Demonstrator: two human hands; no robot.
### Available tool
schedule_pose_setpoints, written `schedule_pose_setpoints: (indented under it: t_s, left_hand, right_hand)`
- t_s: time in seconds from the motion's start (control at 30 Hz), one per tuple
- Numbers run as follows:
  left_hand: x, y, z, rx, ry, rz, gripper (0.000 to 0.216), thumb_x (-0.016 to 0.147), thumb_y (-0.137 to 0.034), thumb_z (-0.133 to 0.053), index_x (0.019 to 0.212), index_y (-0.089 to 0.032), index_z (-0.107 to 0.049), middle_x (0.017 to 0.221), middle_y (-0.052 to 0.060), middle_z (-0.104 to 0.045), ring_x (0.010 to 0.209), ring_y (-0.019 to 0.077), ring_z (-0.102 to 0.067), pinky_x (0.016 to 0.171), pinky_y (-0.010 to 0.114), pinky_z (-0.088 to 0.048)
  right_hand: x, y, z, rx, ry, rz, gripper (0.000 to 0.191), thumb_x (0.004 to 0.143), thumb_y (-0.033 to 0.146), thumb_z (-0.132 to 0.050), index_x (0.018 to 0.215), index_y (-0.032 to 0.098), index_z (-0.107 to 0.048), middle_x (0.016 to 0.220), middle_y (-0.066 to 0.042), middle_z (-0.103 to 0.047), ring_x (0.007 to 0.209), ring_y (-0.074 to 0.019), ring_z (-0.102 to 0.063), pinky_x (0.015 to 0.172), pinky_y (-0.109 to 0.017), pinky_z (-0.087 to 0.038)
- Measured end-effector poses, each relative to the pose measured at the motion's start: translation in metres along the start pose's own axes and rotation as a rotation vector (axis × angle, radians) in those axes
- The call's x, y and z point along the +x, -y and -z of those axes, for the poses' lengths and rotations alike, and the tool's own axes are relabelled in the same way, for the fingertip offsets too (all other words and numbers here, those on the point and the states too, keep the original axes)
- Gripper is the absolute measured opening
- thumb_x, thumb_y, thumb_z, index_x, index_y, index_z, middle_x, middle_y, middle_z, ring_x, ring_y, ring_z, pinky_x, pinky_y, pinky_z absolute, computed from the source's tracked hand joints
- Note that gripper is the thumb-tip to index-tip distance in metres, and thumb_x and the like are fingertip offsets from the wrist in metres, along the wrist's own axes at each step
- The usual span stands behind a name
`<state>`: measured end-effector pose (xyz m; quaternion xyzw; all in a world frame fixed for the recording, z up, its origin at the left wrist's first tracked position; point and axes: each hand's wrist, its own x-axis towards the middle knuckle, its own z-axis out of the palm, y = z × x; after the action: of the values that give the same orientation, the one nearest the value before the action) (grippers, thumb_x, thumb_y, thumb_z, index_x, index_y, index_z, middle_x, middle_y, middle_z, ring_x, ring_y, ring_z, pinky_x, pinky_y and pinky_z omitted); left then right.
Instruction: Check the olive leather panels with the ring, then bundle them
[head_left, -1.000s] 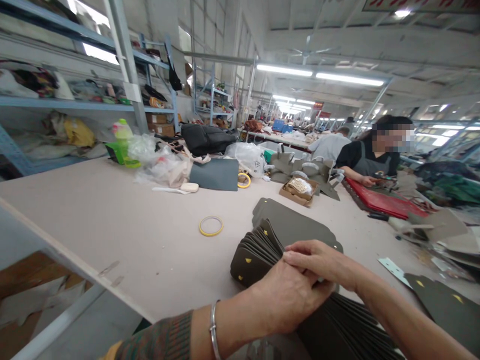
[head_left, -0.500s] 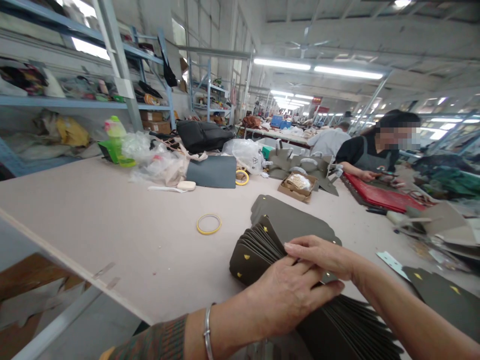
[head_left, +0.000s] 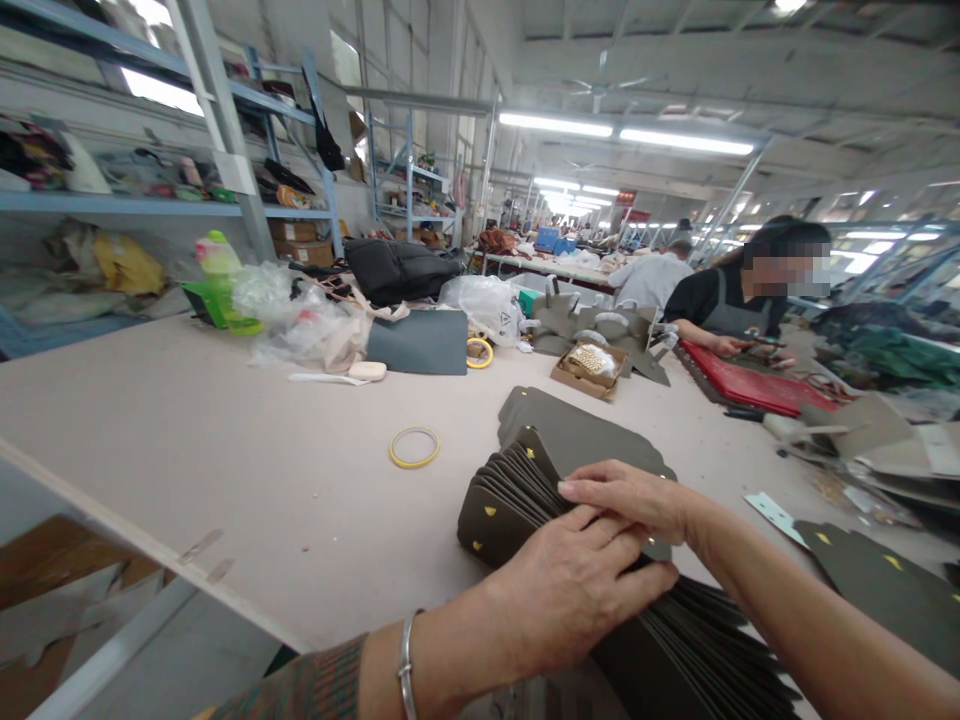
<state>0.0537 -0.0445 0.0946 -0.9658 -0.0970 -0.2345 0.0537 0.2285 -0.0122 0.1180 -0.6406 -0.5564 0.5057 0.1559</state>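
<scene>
A fanned stack of dark olive, leather-like panels [head_left: 502, 500] with yellow marks stands bent on the table in front of me. My left hand [head_left: 562, 590] is wrapped over the middle of the stack, its fingers closed around the panels. Just beyond it, my right hand [head_left: 637, 500] grips the upper edge of the same stack, fingers overlapping the left hand's. Part of its grip is hidden. Behind the stack, a flat olive panel [head_left: 577, 430] lies on the table. More marked panels [head_left: 877, 565] lie to the right, by a pale card [head_left: 776, 518].
On the table [head_left: 187, 420] sit a yellow tape roll [head_left: 414, 447], a grey sheet [head_left: 420, 343], plastic bags [head_left: 300, 320] and a small cardboard box [head_left: 590, 370]. At the right, a co-worker [head_left: 750, 290] handles something above a red panel [head_left: 750, 378]. Shelves [head_left: 150, 202] line the left.
The whole view has shifted slightly, with things sitting a little further left. Both hands keep nearly the same hold on the stack.
</scene>
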Motion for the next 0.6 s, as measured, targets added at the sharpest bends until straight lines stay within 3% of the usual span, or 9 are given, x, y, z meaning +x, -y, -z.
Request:
schedule_pose_setpoints:
  t_s: [0.17,0.43,0.6]
  left_hand:
    - [0.0,0.001,0.001,0.016,-0.008,-0.009,0.031,0.095,-0.021,-0.041,0.125,-0.018,-0.05,0.128,0.01,-0.051,0.128,0.0229,-0.041,0.11,0.041,-0.027]
    - [-0.003,-0.006,-0.006,0.04,0.013,0.051,0.03,0.097,-0.021,-0.037,0.123,-0.016,-0.05,0.122,0.012,-0.052,0.116,0.0231,-0.048,0.098,0.038,-0.04]
    - [-0.005,-0.008,-0.011,0.011,0.061,0.096,0.025,0.096,-0.019,-0.036,0.116,-0.017,-0.051,0.111,0.009,-0.055,0.105,0.0223,-0.051,0.094,0.039,-0.041]
  right_hand:
    - [0.01,-0.015,0.003,0.175,-0.018,-0.092,0.053,0.07,0.065,-0.068,0.088,0.015,-0.063,0.06,0.002,-0.056,0.047,-0.0085,-0.047,0.04,-0.019,-0.033]
    - [-0.002,-0.01,0.002,0.082,0.035,0.049,0.051,0.075,0.068,-0.058,0.066,0.018,-0.05,0.053,0.006,-0.039,0.048,-0.0083,-0.035,0.043,-0.021,-0.029]
    - [-0.003,-0.009,0.001,-0.003,-0.062,0.055,0.045,0.08,0.061,-0.052,0.063,0.02,-0.047,0.049,0.006,-0.034,0.046,-0.0095,-0.033,0.042,-0.022,-0.027]
